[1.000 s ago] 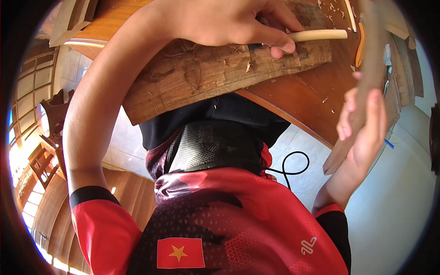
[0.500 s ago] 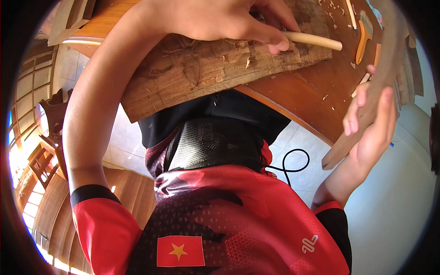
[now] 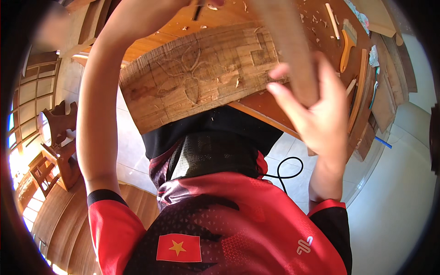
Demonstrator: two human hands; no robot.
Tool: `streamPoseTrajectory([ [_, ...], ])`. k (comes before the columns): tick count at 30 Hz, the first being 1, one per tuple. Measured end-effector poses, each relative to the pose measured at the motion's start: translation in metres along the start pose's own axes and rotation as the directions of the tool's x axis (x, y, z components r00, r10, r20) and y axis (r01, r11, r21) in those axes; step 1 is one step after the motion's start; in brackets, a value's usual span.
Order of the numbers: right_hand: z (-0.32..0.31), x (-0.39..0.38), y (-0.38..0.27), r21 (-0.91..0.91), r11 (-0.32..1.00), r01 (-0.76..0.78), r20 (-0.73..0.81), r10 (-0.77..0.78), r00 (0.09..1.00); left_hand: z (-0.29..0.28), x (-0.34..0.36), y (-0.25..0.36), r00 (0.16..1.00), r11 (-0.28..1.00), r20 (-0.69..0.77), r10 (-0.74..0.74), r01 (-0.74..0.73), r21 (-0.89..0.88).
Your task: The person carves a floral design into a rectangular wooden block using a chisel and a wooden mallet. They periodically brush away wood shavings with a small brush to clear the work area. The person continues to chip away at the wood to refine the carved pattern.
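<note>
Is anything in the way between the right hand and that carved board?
Just the wooden bar that the right hand holds, slanting up by the right end of the carved board. I see nothing else between them.

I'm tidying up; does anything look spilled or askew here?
Yes: wood shavings litter the wooden table, and the carved board sits askew, its near side jutting past the table's edge.
</note>
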State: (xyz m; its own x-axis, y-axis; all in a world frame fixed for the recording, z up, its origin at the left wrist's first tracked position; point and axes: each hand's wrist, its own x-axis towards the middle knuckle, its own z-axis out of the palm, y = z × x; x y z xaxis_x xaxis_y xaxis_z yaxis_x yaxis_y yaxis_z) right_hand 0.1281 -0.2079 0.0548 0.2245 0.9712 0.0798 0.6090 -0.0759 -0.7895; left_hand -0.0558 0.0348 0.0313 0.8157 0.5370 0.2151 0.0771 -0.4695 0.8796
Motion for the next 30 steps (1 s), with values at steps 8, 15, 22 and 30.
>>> streamPoseTrajectory([
  [8, 0.042, 0.031, -0.007, -0.134, 0.991, 0.020, 0.055, -0.013, 0.998, -0.032, -0.074, -0.024, 0.970, 0.971, -0.149, -0.192, 0.210, 0.111],
  [15, 0.055, 0.026, -0.013, -0.210, 0.975, 0.072, -0.026, -0.080, 0.996, -0.029, -0.098, -0.013, 0.930, 0.967, -0.272, -0.247, 0.253, -0.014],
  [22, 0.013, 0.040, 0.005, -0.240, 0.971, -0.018, -0.322, -0.062, 0.945, 0.001, -0.087, 0.014, 0.930, 0.973, -0.286, -0.231, 0.217, -0.078],
  [30, -0.034, 0.010, 0.024, 0.174, 0.958, -0.228, -0.367, 0.278, 0.888, 0.052, -0.042, 0.039, 0.977, 0.922, 0.192, -0.098, 0.162, -0.352],
])
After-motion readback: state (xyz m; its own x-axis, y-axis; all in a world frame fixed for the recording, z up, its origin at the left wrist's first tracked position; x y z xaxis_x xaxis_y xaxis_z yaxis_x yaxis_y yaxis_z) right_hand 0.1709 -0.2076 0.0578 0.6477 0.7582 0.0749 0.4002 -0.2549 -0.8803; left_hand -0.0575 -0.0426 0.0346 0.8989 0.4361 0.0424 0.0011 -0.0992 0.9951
